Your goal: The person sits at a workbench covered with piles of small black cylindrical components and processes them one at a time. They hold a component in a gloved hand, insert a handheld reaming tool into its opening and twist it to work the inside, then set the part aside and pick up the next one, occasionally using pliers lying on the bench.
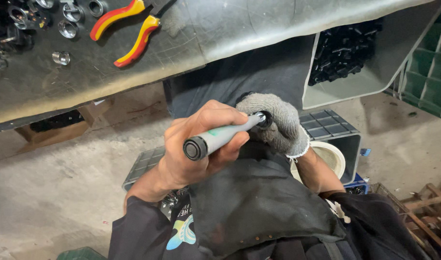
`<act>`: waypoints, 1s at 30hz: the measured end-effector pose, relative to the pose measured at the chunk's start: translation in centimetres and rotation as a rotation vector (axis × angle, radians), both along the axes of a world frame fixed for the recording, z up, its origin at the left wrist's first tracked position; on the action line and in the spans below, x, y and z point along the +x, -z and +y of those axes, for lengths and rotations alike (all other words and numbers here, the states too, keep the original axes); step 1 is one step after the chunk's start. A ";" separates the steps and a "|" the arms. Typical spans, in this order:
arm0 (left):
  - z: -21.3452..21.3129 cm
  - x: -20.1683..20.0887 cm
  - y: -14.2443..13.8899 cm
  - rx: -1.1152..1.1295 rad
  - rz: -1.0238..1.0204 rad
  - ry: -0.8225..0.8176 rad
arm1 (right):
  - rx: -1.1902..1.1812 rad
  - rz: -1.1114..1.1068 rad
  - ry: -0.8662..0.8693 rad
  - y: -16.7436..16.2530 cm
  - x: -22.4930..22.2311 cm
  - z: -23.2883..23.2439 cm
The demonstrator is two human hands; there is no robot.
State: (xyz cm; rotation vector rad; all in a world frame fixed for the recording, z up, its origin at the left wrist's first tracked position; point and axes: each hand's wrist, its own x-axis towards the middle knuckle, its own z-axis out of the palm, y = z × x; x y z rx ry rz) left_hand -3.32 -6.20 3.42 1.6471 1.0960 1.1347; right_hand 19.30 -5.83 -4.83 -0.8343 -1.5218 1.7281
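Observation:
My left hand [191, 154] is bare and wrapped around a grey tool handle [223, 136] with a black round end cap facing me. The tool's tip points away to the right and meets a small black round part [265, 119]. My right hand [280, 123], in a grey knit glove, is closed around that part just beyond the tip. Both hands are held over my lap, above a dark apron [249, 202], in front of the workbench's edge.
A worn grey workbench [230, 29] spans the top, carrying red-and-yellow pliers [133, 29] and several metal rings [66, 29]. A grey bin of black parts [346, 48] and a green crate [430, 72] are at right. Below are a grey crate [326, 123], a white bucket [334, 156], a cardboard box [52, 132] and wooden slats [427, 207].

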 end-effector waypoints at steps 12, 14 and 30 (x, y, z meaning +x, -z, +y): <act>0.2 -0.9 0.3 -0.066 -0.065 0.144 | 0.061 -0.141 -0.093 1.1 1.5 -1.1; 0.1 -0.9 0.5 -0.216 -0.111 0.147 | 0.088 -0.150 -0.134 2.1 2.0 -1.8; -0.3 -1.0 -1.3 -0.130 -0.208 0.090 | -0.202 -0.290 0.038 5.8 4.6 -6.0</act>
